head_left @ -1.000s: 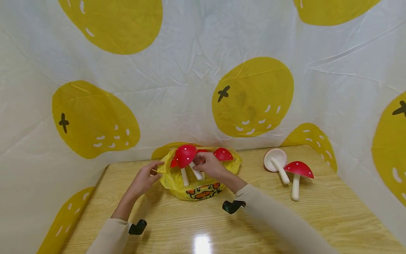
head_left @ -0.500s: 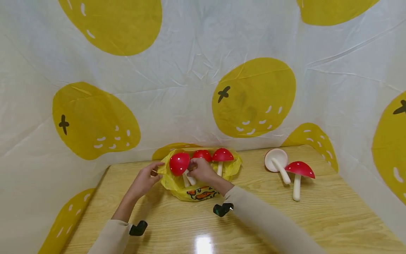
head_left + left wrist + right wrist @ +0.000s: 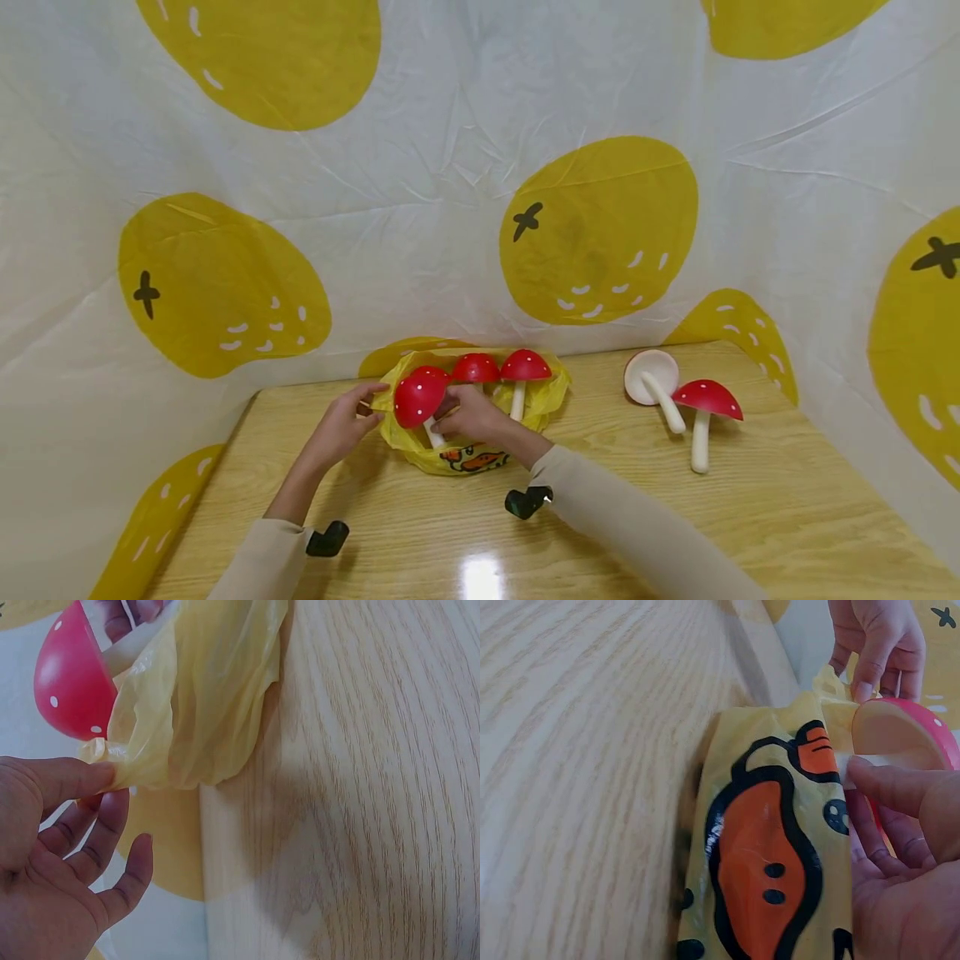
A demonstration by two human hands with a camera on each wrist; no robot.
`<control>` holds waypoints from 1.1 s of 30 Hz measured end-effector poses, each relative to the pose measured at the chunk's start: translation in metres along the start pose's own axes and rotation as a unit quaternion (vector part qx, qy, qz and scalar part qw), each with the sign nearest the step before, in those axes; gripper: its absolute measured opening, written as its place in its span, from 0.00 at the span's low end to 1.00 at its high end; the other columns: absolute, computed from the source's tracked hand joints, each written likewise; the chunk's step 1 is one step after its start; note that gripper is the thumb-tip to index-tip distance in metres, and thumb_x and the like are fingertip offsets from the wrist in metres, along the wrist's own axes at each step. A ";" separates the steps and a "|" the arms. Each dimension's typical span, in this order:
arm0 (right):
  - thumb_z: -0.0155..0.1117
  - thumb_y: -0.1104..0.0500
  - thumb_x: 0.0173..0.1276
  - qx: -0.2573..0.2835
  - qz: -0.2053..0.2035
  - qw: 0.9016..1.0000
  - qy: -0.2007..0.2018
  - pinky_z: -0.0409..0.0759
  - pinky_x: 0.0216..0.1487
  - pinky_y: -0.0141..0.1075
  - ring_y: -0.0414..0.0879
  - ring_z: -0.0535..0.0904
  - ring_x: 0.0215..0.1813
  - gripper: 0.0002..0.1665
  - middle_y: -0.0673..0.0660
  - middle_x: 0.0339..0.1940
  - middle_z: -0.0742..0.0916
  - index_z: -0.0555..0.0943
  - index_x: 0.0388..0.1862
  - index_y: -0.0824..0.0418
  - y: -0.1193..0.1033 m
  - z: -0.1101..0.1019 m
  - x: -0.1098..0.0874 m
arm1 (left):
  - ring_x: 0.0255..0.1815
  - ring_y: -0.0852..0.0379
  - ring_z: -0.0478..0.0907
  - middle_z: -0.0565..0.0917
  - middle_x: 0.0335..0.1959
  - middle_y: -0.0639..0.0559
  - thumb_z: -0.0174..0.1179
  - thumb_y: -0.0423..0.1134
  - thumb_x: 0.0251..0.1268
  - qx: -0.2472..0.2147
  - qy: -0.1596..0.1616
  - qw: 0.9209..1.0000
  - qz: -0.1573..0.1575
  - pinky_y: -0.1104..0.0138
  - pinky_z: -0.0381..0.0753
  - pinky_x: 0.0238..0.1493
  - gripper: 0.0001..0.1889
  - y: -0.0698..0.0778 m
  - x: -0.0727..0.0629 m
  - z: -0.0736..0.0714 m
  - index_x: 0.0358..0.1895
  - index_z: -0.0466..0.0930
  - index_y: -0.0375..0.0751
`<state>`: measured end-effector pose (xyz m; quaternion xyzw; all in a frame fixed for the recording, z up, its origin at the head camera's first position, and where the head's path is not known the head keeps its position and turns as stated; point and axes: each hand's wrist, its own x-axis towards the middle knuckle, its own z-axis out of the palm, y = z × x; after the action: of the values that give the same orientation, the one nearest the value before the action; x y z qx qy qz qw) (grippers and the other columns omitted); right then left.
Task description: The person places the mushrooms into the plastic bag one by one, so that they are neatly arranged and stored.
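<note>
A yellow plastic bag [image 3: 412, 454] with an orange and black print lies open on the wooden table. Pinched between the thumb and fingers of my left hand [image 3: 60, 832] is the bag's left rim. Inside the opening, my right hand [image 3: 474, 414] holds a toy mushroom [image 3: 418, 398] by its white stem, its red, white-dotted cap tilted left. Behind that cap another red cap [image 3: 433, 372] partly shows. Two more mushrooms stand in the bag: one in the middle [image 3: 476, 367], its stem mostly hidden by my hand, and one at the right [image 3: 525, 365].
Two loose toy mushrooms lie on the table to the right, one showing its pale underside [image 3: 651, 377], the other its red cap [image 3: 708, 399]. A white sheet [image 3: 420, 250] with yellow fruit prints hangs behind and beside the wooden table [image 3: 420, 533].
My right hand has moved left and down with the mushroom, lowering it into the bag's left side. The middle mushroom has come into fuller view. My left hand stays at the rim.
</note>
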<state>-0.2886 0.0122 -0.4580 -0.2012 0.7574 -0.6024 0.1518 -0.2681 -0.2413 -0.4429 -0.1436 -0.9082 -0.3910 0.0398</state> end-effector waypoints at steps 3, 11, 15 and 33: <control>0.72 0.73 0.61 0.020 0.012 1.000 -0.008 0.87 0.45 0.39 0.47 0.83 0.38 0.16 0.64 0.44 0.86 0.81 0.48 0.71 0.001 0.002 -0.002 | 0.46 0.45 0.80 0.78 0.48 0.39 0.62 0.24 0.68 0.001 0.000 1.000 -0.001 0.64 0.83 0.41 0.24 0.001 0.000 0.000 0.67 0.76 0.36; 0.72 0.69 0.62 0.019 0.020 0.999 -0.029 0.86 0.48 0.39 0.48 0.84 0.41 0.16 0.60 0.44 0.87 0.83 0.50 0.68 0.003 0.001 -0.002 | 0.46 0.45 0.79 0.77 0.46 0.40 0.62 0.24 0.67 -0.001 -0.003 1.000 -0.010 0.65 0.82 0.40 0.25 0.001 0.001 -0.001 0.67 0.76 0.36; 0.72 0.66 0.64 -0.026 0.022 0.999 -0.034 0.85 0.50 0.39 0.48 0.82 0.43 0.14 0.55 0.42 0.88 0.86 0.49 0.62 0.003 -0.003 -0.005 | 0.45 0.45 0.79 0.76 0.44 0.40 0.62 0.23 0.67 -0.004 -0.003 1.000 -0.008 0.66 0.82 0.39 0.25 0.000 0.001 -0.001 0.67 0.76 0.35; 0.67 0.64 0.71 -0.151 -0.013 0.988 -0.033 0.83 0.50 0.38 0.49 0.81 0.48 0.13 0.58 0.47 0.87 0.85 0.52 0.66 -0.019 -0.052 -0.037 | 0.43 0.47 0.81 0.79 0.45 0.40 0.63 0.23 0.66 -0.005 -0.006 1.000 0.004 0.66 0.83 0.40 0.24 -0.003 -0.001 -0.004 0.66 0.76 0.35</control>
<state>-0.2787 0.0714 -0.4281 -0.2518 0.8313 -0.4762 0.1367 -0.2679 -0.2467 -0.4425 -0.1494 -0.9059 -0.3948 0.0350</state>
